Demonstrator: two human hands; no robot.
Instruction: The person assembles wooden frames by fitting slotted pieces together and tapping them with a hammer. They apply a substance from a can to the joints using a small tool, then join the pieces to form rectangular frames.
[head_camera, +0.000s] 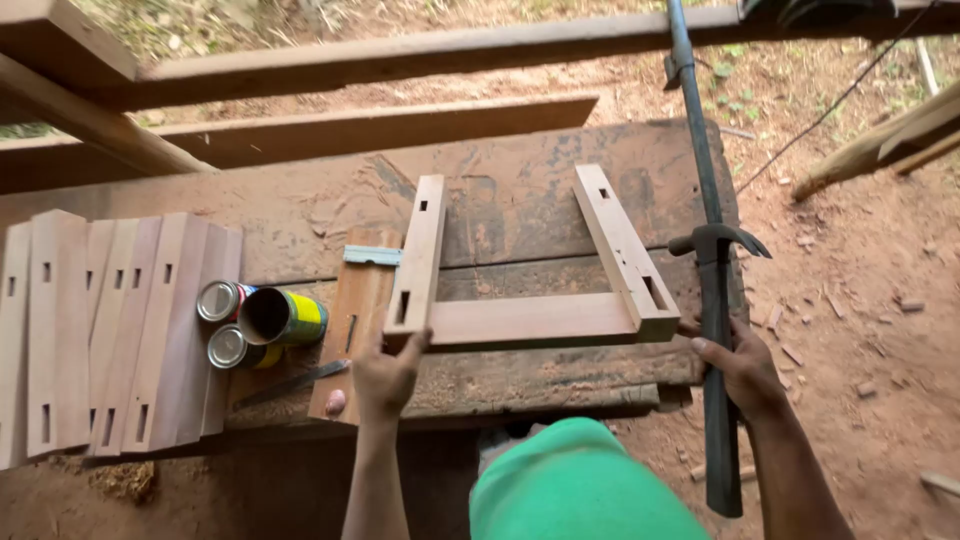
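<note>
A U-shaped wooden frame (530, 318), two mortised legs joined by a cross rail, lies flat on the worn workbench (520, 200). My left hand (385, 375) grips the frame's near left corner, thumb on top. My right hand (740, 365) is closed around the dark handle of a claw hammer (716, 300), its head pointing away from me, right beside the frame's near right corner.
Several mortised wooden pieces (110, 330) are laid side by side at the bench's left end. Three tins (265, 320) lie next to them, with a chisel (295, 382) and a loose board (355, 320). A long metal bar (695, 120) runs away from me on the right. Planks lie behind; bare dirt at right.
</note>
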